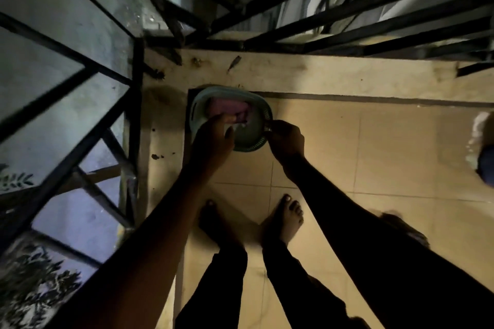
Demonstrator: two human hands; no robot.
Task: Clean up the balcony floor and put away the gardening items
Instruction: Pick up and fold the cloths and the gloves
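Here — basket (197, 107) against right hand (287, 139).

We record a black metal railing (66, 50) along the left and far sides, its bars crossing at angles. Beyond it lies a grey, cracked concrete surface (80, 8). Leafy foliage (40, 283) shows through the bars at lower left. Two bare feet (286, 219) stand below dark trouser legs (294, 288). At the right edge is a pale, blurred object (481, 133), which we cannot identify.
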